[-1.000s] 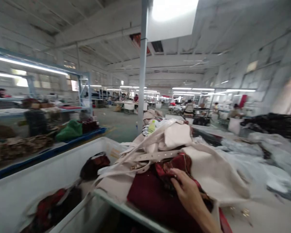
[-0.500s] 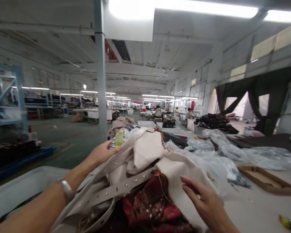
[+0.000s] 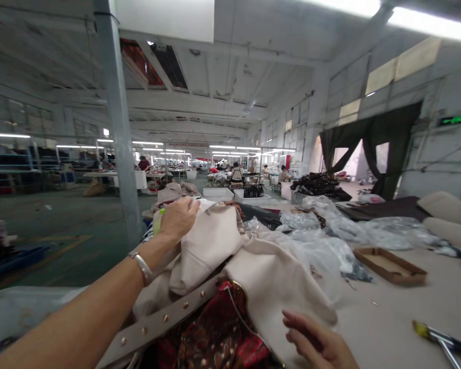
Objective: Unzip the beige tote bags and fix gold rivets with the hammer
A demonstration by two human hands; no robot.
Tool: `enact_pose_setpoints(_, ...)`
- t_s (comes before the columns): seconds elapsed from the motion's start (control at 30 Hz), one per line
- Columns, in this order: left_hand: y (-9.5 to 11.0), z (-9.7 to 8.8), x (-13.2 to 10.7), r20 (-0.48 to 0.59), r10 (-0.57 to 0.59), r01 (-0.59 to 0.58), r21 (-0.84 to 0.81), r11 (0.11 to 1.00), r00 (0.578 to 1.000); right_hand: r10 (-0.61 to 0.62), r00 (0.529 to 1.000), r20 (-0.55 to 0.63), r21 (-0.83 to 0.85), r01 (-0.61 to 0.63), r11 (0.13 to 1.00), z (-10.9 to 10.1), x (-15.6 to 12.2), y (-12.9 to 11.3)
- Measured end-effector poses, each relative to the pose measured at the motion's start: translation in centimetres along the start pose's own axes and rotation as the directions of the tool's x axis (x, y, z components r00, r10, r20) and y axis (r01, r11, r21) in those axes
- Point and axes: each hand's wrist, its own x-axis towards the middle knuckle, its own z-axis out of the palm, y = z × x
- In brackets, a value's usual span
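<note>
A soft beige leather-like bag (image 3: 209, 241) lies heaped before me, with a red patterned lining (image 3: 218, 323) showing at its zipped opening. A beige strap (image 3: 165, 319) with gold metal eyelets crosses its front. My left hand (image 3: 179, 218) is at the top of the heap, its fingers bent and close together on the bag's upper edge; the fingertips are partly hidden. Low on the right, my right hand (image 3: 317, 341) hovers by the bag's side with fingers loosely apart and nothing in them. A yellow-green item (image 3: 158, 220) shows behind my left wrist.
Clear plastic bags (image 3: 322, 256) and a shallow cardboard box (image 3: 390, 265) lie on the table (image 3: 372, 328) to the right. A brush (image 3: 438, 338) rests near its front. White tubs (image 3: 218, 193) stand beyond the heap. A grey post (image 3: 121, 128) rises at left; people sit working far off.
My left hand has moved right and up onto the bag's top edge, its fingers drawing together. My right hand has gone lower in the picture. The view has turned to the right.
</note>
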Motion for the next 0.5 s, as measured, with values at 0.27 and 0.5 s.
enact_pose_setpoints(0.27,3.6,-11.1,-4.6,-0.170,0.155,-0.201,-0.304,0.931,0.973,-0.116,0.977,-0.180,0.092,0.134,0.987,2.6,3.6,-5.5)
enact_pose_setpoints(0.5,3.3,-13.9,-7.4,-0.147,0.109,-0.148,-0.283,0.948,0.983,-0.208,0.970,-0.130,-0.106,0.195,0.975,3.2,6.5,-9.5)
